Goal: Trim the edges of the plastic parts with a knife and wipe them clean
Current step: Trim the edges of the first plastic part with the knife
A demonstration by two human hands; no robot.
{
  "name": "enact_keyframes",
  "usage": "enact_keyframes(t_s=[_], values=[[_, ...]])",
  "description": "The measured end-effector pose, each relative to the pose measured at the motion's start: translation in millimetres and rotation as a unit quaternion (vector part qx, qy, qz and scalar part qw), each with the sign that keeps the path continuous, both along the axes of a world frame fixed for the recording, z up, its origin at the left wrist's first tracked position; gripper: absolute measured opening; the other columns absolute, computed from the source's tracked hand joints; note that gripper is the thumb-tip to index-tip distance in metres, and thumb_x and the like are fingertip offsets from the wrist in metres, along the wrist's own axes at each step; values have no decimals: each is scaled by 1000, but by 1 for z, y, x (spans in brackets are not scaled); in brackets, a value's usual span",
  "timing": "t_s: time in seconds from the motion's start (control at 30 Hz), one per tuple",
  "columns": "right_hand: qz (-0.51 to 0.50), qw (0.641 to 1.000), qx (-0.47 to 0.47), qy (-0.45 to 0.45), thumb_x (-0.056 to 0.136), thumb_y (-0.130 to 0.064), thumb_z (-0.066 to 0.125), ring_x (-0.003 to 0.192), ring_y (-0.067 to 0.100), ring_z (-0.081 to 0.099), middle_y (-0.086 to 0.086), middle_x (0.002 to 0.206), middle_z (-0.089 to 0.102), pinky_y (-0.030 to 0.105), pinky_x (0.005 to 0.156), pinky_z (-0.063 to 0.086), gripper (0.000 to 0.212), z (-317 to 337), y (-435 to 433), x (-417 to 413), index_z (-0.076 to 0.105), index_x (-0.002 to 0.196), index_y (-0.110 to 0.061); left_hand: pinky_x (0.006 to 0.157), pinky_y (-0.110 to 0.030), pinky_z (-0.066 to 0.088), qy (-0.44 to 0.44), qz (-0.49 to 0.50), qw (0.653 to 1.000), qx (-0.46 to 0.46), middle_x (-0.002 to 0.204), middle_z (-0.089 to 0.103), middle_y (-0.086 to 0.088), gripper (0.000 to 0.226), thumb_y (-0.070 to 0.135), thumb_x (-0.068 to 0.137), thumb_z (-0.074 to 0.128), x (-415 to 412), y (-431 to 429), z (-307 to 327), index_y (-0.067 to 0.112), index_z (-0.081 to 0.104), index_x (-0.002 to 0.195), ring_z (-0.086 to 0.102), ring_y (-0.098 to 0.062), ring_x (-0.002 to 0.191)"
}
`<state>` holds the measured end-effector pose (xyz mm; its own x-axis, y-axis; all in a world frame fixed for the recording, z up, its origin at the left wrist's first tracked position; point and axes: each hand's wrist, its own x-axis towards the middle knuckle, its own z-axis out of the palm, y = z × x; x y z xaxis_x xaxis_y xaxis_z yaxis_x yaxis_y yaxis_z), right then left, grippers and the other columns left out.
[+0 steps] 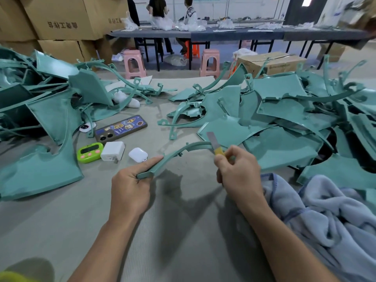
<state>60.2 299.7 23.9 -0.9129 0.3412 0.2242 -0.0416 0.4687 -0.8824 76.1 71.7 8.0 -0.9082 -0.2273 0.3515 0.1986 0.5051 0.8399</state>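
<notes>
Grey matting covers the counter (183,231), and at its near right corner lies a crumpled pale-blue towel (325,216). Just beyond, the left hand (130,190) grips the near end of a curved teal plastic strip (175,155), thumb and lower fingers curled round it and the forefinger stretched along its edge. The strip arcs up and to the right, clear of the counter. The right hand (238,169) pinches the yellow handle of a small knife (214,143), whose blade points away and meets the strip's far end.

Left of the hands sit a green timer (89,152), a white charger (112,151) and a white earbud case (138,154), with a phone (121,129) face down just behind them. Heaps of teal plastic parts rise at the left (40,119) and the right (284,119).

Farther off stand two pink stools (134,62), stacked cardboard boxes (61,19) at the left, and a long dark table (254,34) where people work.
</notes>
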Motion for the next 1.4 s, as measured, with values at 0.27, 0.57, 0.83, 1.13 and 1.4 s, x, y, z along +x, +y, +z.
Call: enact_keyframes(t_s=[0.27,0.57,0.83,1.13,1.4], values=[[-151,988,20,-30,92,-29,65,49,11,51,0,53,59,27,44,33,30,2,35,-4,58,68,-12,53,-10,38,21,68,996,51,53,55,26,31,11,80,72,-13,-14,-17,41,78,85,46,5,52],[41,988,-127,74,88,-36,58,39,18,49,5,53,65,29,48,38,22,2,15,3,51,70,-26,49,-21,31,30,80,992,89,52,43,18,9,17,75,71,-15,-17,-15,23,65,78,32,-3,52],[-198,976,-88,4,88,-35,61,59,31,60,6,56,62,44,54,52,30,5,50,-11,55,68,-13,63,-16,52,38,84,967,239,77,73,24,34,15,69,77,-12,-17,1,46,78,80,64,5,68],[52,989,3,136,93,-24,69,47,13,43,4,58,59,27,47,34,26,0,25,2,53,72,-24,44,-31,54,-262,-12,889,375,84,77,-18,13,5,90,66,-2,-3,15,1,72,101,72,-28,59],[78,977,199,-1,92,-31,71,55,12,50,-3,58,55,31,51,38,28,-7,19,-5,52,74,-21,43,-30,53,-315,-85,863,386,88,76,-22,13,0,90,62,2,-4,18,-1,71,99,73,-30,62]])
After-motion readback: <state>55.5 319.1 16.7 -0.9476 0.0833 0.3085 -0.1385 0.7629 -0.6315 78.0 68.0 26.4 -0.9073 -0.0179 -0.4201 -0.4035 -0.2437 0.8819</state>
